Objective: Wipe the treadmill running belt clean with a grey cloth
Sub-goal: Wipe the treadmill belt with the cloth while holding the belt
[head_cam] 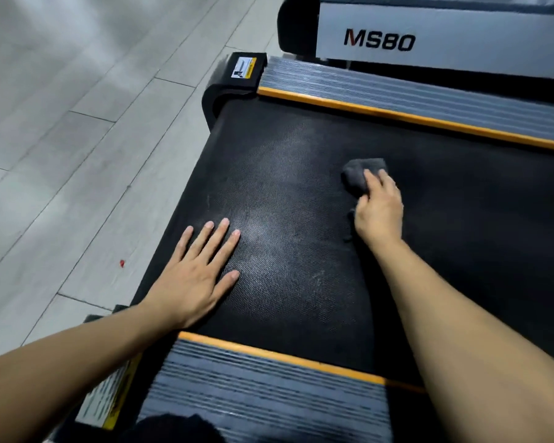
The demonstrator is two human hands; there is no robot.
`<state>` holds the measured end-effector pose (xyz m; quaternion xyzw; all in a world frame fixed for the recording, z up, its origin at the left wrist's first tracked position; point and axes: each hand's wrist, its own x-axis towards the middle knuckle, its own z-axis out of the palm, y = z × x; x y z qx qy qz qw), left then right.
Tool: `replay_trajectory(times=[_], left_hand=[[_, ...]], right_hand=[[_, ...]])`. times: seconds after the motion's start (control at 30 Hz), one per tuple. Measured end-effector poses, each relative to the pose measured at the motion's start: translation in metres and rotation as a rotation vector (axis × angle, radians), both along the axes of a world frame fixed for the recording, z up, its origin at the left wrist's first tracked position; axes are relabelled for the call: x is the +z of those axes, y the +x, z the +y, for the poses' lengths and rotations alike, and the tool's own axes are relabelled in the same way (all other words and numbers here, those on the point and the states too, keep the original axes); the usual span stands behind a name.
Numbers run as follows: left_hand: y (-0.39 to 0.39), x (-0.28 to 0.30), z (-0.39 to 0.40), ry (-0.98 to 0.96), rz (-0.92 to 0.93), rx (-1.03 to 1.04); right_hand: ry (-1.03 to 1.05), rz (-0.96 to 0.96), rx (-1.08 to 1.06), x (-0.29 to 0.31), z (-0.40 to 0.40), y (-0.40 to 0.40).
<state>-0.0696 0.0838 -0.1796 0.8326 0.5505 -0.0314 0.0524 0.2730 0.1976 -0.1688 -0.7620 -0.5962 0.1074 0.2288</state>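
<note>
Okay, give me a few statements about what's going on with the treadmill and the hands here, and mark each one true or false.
1. The right hand presses the grey cloth on the running belt. True.
2. The left hand grips a spray bottle. False: it lies flat and empty on the belt.
3. The belt shows pale dusty patches near the left hand. True.
4. The cloth lies on the ribbed side rail. False: it is on the belt.
5. The neighbouring machine reads MS80. True.

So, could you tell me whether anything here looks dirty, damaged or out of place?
Yes: the belt has a pale, dusty patch beside the left hand, unlike the darker area by the cloth. A small red speck lies on the floor.
</note>
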Motion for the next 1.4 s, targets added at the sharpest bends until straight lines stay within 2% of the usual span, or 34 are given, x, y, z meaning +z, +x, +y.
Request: replay_trajectory(times=[0.13, 0.2, 0.27, 0.33, 0.47, 0.57, 0.63, 0.7, 0.77, 0.83, 0.93, 1.1, 1.2, 1.4], left_hand=[[-0.001, 0.000, 0.004, -0.025, -0.024, -0.010], [-0.003, 0.000, 0.005, -0.048, -0.036, -0.011], [-0.004, 0.002, 0.006, -0.066, -0.061, -0.019], [-0.006, 0.002, 0.007, -0.070, -0.077, -0.026], [-0.004, 0.001, 0.005, -0.053, -0.090, -0.018], [-0.002, 0.000, 0.005, -0.057, -0.084, -0.011], [-0.001, 0.000, 0.005, -0.053, -0.081, -0.011], [-0.001, 0.001, 0.006, -0.058, -0.086, -0.012], [-0.002, 0.004, 0.006, -0.064, -0.102, -0.005], [-0.004, 0.006, 0.006, -0.073, -0.118, 0.000], [-0.005, 0.007, 0.007, -0.075, -0.130, -0.003], [-0.004, 0.006, 0.007, -0.088, -0.143, -0.001], [-0.002, 0.007, 0.007, -0.106, -0.128, 0.010], [0.004, 0.030, 0.016, -0.274, -0.146, 0.113]], right_hand=[[0.009, 0.003, 0.379, 0.002, 0.000, -0.119], [-0.023, 0.015, 0.455, 0.008, -0.006, -0.164], [-0.015, 0.007, 0.501, 0.008, -0.007, -0.163], [-0.008, -0.031, 0.457, 0.003, -0.013, -0.123], [0.048, -0.042, 0.093, -0.007, -0.039, -0.023], [0.015, -0.004, -0.112, -0.004, -0.060, -0.011], [0.068, -0.005, -0.052, -0.003, -0.064, -0.047], [0.095, 0.004, 0.165, -0.006, -0.066, -0.104], [0.040, 0.015, 0.354, -0.003, -0.075, -0.154], [-0.006, 0.027, 0.439, 0.004, -0.079, -0.169], [-0.021, 0.001, 0.398, 0.002, -0.082, -0.123], [-0.033, -0.073, 0.032, 0.001, -0.110, -0.025], [-0.034, -0.058, -0.114, 0.003, -0.113, -0.035], [-0.016, -0.002, 0.324, 0.008, -0.136, -0.171]])
